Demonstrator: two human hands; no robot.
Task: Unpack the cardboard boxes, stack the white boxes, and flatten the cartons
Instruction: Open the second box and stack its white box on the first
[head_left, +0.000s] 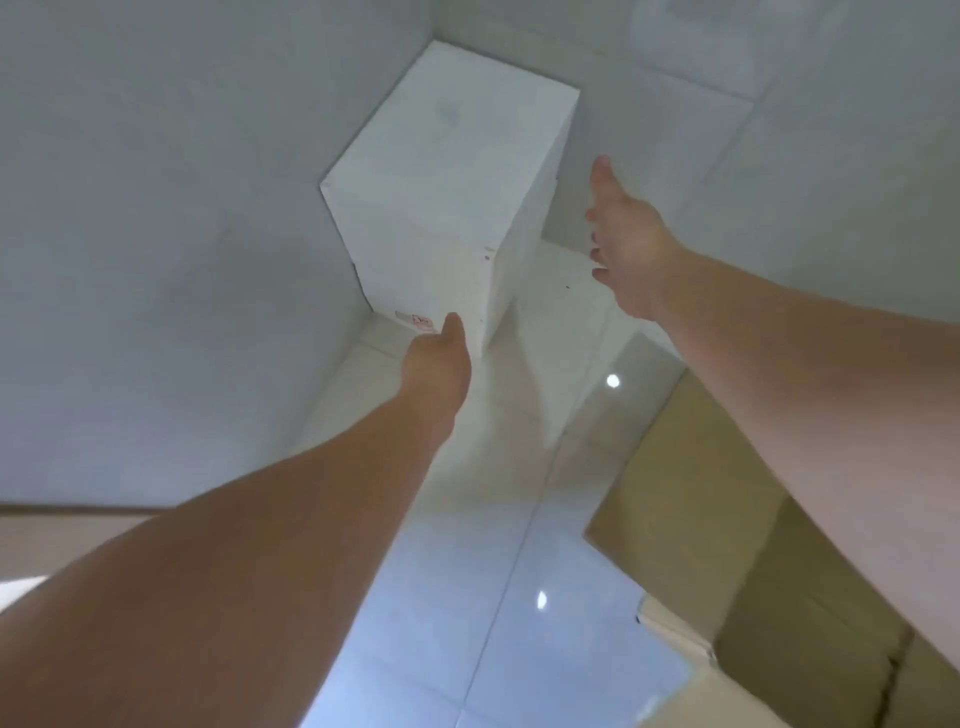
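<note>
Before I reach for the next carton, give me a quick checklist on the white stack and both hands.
1. White stack tucked into the wall corner: ok.
2. Stack sides flush: cannot tell, blurred.
3. Left hand empty, fingers straight, near the stack's lower edge: ok.
4. Right hand empty, open, clear of the stack: ok.
5. Cardboard carton flattened: cannot tell.
6. Tiled floor between you and stack free: ok.

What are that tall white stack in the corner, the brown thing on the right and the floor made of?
The white stack looks like matte white paperboard boxes: flat faces, crisp edges, a small label low down. The brown carton seems plain corrugated cardboard, dull tan with a fold line. The floor appears to be glossy glazed tile: grout lines and mirrored lamp spots show.
</note>
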